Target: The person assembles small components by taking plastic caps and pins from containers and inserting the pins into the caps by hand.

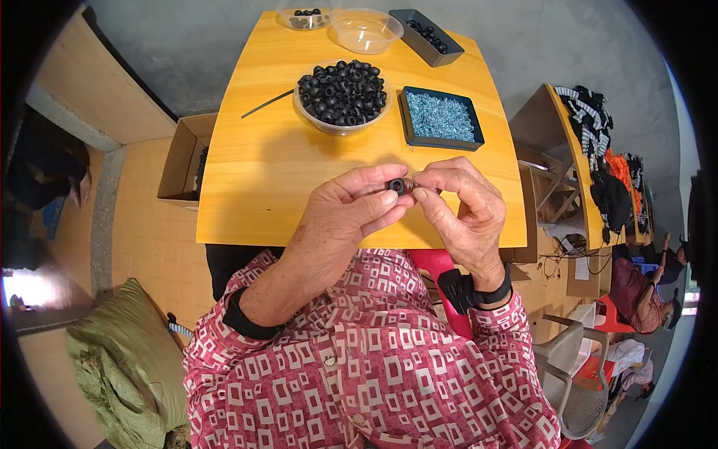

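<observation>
Above the near edge of the yellow table (pixel 262 217), my two hands meet at the fingertips. My left hand (pixel 329 221) pinches a small round black part with a hole (pixel 396 185) between thumb and fingers. My right hand (pixel 471 213) is closed in a pinch right beside that part; a small dark brownish bit shows at its fingertips, too small to name. Beyond my hands stands a clear plastic bowl (pixel 341 129) heaped with similar black parts (pixel 344 90). To its right sits a black tray (pixel 446 144) filled with small clear bluish pieces (pixel 440 114).
A thin black stick (pixel 267 104) lies left of the bowl. At the far edge are two more clear bowls, one bare (pixel 366 36), and a dark bin (pixel 426 37) of black parts. A cardboard box (pixel 176 168) stands left, a green sack (pixel 127 367) lower left, chairs (pixel 568 374) and other people right.
</observation>
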Demonstrator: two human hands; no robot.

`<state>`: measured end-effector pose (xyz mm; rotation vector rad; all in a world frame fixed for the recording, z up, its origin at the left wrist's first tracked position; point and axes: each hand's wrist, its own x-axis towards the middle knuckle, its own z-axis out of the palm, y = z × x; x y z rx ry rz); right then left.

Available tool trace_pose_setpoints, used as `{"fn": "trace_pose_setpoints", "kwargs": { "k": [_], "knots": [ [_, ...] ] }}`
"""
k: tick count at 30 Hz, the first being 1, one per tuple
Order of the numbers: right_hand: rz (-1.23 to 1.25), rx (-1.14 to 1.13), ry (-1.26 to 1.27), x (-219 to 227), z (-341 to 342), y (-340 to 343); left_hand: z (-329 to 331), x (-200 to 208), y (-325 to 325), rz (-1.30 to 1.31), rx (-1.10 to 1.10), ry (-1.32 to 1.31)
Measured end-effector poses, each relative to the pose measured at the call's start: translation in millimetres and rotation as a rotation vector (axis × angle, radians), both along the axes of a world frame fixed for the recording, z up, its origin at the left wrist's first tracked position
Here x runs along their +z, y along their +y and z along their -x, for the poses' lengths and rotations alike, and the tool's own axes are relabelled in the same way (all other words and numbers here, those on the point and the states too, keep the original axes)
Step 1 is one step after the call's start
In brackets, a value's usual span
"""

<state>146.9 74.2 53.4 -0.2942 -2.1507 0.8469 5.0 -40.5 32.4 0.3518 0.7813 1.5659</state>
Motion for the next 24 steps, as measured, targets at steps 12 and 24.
{"fn": "trace_pose_setpoints", "kwargs": {
  "k": [12, 24],
  "knots": [
    [-0.068, -0.027, -0.012, 2.6, -2.6, -3.0, 2.8, 0.2, -3.1, -0.043, -0.001, -0.083],
    [-0.127, -0.001, 0.008, 0.5, 3.1, -10.3, 2.3, -5.2, -2.1, -0.033, 0.095, -0.016]
  ]
}}
